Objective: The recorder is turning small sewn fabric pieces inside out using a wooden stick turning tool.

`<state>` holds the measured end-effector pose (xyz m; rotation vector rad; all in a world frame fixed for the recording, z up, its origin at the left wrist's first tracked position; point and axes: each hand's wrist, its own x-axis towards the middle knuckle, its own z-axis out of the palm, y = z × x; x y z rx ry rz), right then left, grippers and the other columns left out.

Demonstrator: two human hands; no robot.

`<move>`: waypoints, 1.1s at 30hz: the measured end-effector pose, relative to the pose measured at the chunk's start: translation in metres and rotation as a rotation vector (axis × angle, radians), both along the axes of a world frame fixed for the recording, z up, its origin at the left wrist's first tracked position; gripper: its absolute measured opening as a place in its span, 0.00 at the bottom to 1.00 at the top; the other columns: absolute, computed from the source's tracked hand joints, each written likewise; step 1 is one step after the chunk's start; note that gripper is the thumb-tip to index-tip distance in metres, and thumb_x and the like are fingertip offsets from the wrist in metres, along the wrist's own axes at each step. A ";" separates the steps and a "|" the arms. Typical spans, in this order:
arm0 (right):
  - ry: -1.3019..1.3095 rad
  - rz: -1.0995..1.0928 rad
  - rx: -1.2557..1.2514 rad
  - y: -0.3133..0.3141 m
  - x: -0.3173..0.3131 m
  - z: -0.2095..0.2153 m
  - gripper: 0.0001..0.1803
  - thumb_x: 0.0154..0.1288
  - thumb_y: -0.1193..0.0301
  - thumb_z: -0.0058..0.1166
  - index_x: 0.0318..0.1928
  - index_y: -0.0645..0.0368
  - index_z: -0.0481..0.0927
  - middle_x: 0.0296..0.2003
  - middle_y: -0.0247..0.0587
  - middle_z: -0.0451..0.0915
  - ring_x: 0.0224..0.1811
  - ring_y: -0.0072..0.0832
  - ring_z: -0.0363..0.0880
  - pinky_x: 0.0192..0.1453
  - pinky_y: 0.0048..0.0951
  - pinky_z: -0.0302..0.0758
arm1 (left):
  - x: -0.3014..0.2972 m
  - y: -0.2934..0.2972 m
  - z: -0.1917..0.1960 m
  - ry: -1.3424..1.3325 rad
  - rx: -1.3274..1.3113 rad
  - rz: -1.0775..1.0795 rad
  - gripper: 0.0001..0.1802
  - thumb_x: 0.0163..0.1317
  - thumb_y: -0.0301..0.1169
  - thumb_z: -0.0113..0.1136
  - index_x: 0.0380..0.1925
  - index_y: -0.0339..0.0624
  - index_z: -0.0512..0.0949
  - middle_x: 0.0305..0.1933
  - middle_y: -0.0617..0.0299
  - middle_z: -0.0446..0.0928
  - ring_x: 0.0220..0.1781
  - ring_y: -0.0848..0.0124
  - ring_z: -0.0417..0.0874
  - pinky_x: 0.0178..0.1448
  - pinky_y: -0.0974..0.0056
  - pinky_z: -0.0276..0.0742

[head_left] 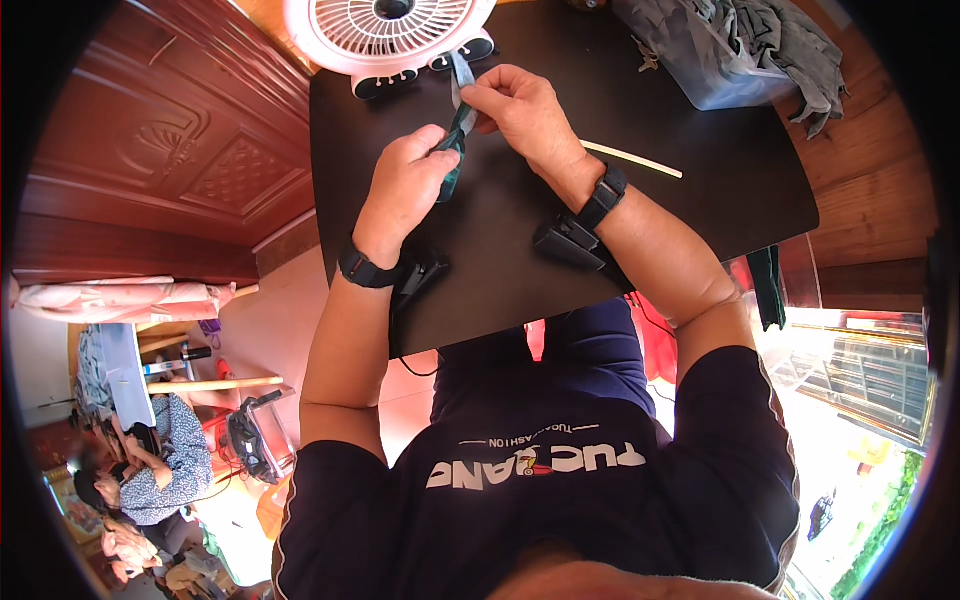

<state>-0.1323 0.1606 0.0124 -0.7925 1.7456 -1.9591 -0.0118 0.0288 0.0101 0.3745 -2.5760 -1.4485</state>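
Over the dark table (440, 300), my left hand (402, 190) is closed round a dark green fabric strip (450, 180), whose lower end hangs below the fingers. My right hand (530, 118) pinches a pale grey-blue, ribbon-like strip (461, 72) between thumb and fingertips, just above and right of the left hand. The pale strip runs down to the green fabric; whether they are one piece I cannot make out. Part of both strips is hidden behind my fingers. A thin white stick (632, 159) lies on the table beside my right forearm.
A pink-and-white fan (390, 62) stands at the table's far left edge, close beyond my hands. A clear plastic bin (735, 92) of grey cloth pieces sits at the far right. Another person (180, 465) sits low at the left, beyond the table.
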 end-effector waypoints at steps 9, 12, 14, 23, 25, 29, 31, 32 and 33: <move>0.497 -0.114 -0.069 0.000 0.030 -0.010 0.08 0.56 0.71 0.55 0.38 0.54 0.81 0.41 0.41 0.75 0.37 0.33 0.79 0.39 0.31 0.76 | -0.006 -0.001 -0.002 0.229 0.144 0.277 0.15 0.54 0.25 0.52 0.41 0.31 0.75 0.27 0.62 0.73 0.30 0.78 0.71 0.34 0.69 0.69; 0.749 0.043 0.262 0.006 0.044 -0.005 0.22 0.55 0.81 0.47 0.52 0.56 0.76 0.51 0.48 0.71 0.43 0.43 0.77 0.48 0.36 0.75 | -0.006 -0.001 -0.008 0.281 0.167 0.211 0.18 0.53 0.24 0.50 0.46 0.30 0.73 0.29 0.61 0.74 0.31 0.77 0.72 0.36 0.70 0.70; 0.758 0.048 0.281 0.007 0.044 -0.004 0.23 0.55 0.81 0.46 0.53 0.57 0.75 0.51 0.48 0.70 0.43 0.43 0.77 0.48 0.36 0.75 | -0.006 0.001 -0.009 0.311 0.165 0.235 0.20 0.53 0.24 0.50 0.48 0.31 0.72 0.29 0.61 0.75 0.31 0.77 0.72 0.36 0.70 0.70; 0.615 0.161 0.206 0.003 0.043 -0.009 0.28 0.55 0.82 0.43 0.60 0.65 0.67 0.52 0.50 0.69 0.48 0.42 0.75 0.51 0.33 0.72 | -0.004 0.008 0.000 0.462 0.008 0.146 0.24 0.54 0.22 0.47 0.54 0.34 0.67 0.28 0.55 0.75 0.30 0.68 0.76 0.37 0.67 0.72; 0.526 0.204 0.150 0.000 0.038 -0.008 0.28 0.57 0.81 0.44 0.61 0.65 0.66 0.52 0.49 0.69 0.49 0.38 0.74 0.53 0.30 0.71 | -0.003 0.008 0.001 0.464 -0.109 0.099 0.25 0.55 0.21 0.47 0.56 0.34 0.66 0.28 0.53 0.75 0.30 0.65 0.77 0.38 0.66 0.72; -0.072 0.345 -0.101 0.001 0.036 0.004 0.25 0.65 0.70 0.48 0.62 0.66 0.66 0.51 0.35 0.72 0.50 0.23 0.71 0.60 0.25 0.64 | 0.001 0.017 0.008 0.513 -0.146 0.088 0.34 0.55 0.21 0.49 0.65 0.37 0.55 0.32 0.48 0.77 0.32 0.59 0.80 0.40 0.65 0.74; -0.289 0.364 -0.219 0.002 0.037 0.004 0.24 0.66 0.69 0.50 0.60 0.65 0.68 0.47 0.35 0.76 0.50 0.20 0.72 0.60 0.25 0.64 | 0.001 0.023 0.009 0.460 -0.199 0.101 0.37 0.55 0.21 0.49 0.67 0.38 0.52 0.33 0.48 0.78 0.33 0.59 0.80 0.41 0.65 0.74; -0.191 0.334 -0.241 0.002 0.040 0.006 0.22 0.66 0.70 0.52 0.58 0.64 0.70 0.44 0.35 0.79 0.47 0.18 0.73 0.57 0.23 0.68 | -0.001 0.025 0.008 0.575 -0.201 0.063 0.39 0.55 0.20 0.50 0.68 0.38 0.48 0.32 0.49 0.77 0.33 0.61 0.80 0.40 0.65 0.74; -0.190 0.335 -0.240 0.002 0.038 0.008 0.22 0.66 0.70 0.52 0.58 0.64 0.70 0.44 0.35 0.79 0.47 0.18 0.73 0.57 0.23 0.68 | -0.003 0.027 0.007 0.690 -0.202 0.024 0.42 0.54 0.20 0.50 0.69 0.37 0.45 0.30 0.50 0.76 0.32 0.63 0.79 0.39 0.65 0.74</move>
